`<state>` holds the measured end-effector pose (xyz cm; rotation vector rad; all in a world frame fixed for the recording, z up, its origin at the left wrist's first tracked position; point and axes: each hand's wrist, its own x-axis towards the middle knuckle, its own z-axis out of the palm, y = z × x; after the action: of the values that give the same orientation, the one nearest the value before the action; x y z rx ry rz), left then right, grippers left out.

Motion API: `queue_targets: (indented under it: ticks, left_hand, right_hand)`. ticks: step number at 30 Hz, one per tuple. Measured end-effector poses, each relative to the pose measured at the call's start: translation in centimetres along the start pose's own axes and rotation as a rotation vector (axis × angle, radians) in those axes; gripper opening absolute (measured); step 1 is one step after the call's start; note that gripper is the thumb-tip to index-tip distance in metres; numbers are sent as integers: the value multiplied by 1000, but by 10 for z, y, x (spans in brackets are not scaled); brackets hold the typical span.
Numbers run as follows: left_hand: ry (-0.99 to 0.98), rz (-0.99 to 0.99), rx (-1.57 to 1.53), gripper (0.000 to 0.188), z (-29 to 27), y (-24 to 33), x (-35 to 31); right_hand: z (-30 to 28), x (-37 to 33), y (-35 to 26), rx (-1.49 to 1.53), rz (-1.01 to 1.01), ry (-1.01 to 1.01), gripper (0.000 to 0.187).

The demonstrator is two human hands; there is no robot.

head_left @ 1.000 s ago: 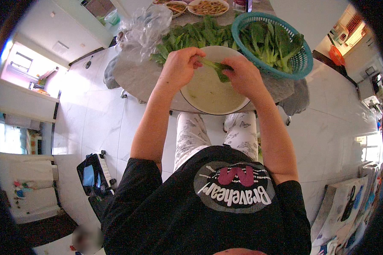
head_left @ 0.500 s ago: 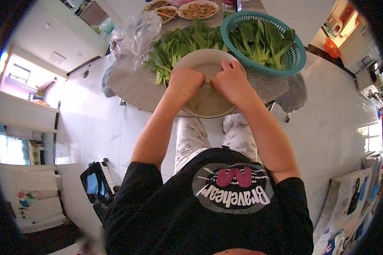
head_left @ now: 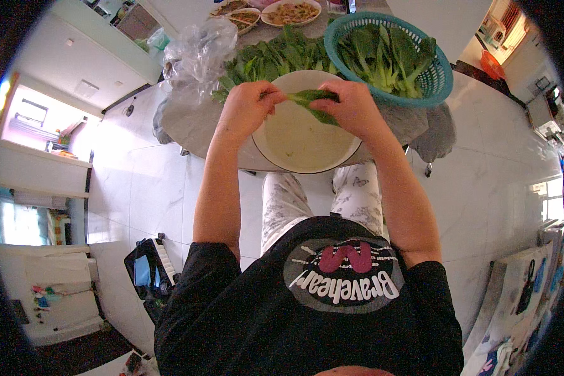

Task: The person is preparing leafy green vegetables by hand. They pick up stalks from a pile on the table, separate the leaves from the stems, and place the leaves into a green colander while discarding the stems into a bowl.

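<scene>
A leaf of green vegetable [head_left: 310,101] is stretched between my two hands, over a wide, pale round basin [head_left: 307,147] at the table's near edge. My left hand [head_left: 249,103] pinches the pale stalk end. My right hand [head_left: 352,106] is closed round the broad leafy end, partly covering it. Water with small bits in it seems to fill the basin. Beyond it lies a heap of leafy greens [head_left: 279,61]. More greens [head_left: 382,59] rest in a teal plastic basket [head_left: 443,88] at the right.
Clear crumpled plastic bags [head_left: 197,56] lie left of the heap. Plates of food [head_left: 291,12] stand at the table's far side. A sheet covers the table [head_left: 182,122], hanging loose at the edges. On the tiled floor at left is a black case with a blue piece [head_left: 143,269].
Both hands have risen from low inside the basin and moved apart. A green leaf now shows between them, where none was visible before.
</scene>
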<state>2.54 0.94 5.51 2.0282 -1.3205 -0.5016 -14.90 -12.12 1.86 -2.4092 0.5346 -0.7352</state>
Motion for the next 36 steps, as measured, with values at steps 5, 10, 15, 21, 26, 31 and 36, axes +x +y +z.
queue_targets:
  ticks: [5,10,15,21,26,31,36]
  left_hand:
    - [35,4,-239,20,-4,-18,5]
    - [-8,-94,-148,21,-7,-6,-1]
    - [-93,110,-107,17,-3,-12,-8]
    - [108,450,545,19,11,-14,-12]
    - [-150,273,849,14,38,-5,-6]
    - [-282,240,960,14,46,4,1]
    - [-222,316,950,15,51,-8,3]
  right_hand:
    - [-5,-1,19,340,10,106,20]
    - [-21,1,-11,415,442,22,18]
    - [-5,3,7,164,102,112,20]
    - [4,-4,-16,-296,131,-90,35]
    - [6,-7,-15,-454,9,-194,34]
    - [9,-8,-14,-628,-55,-334,26]
    - [9,-8,-13,-724,-161,-423,17]
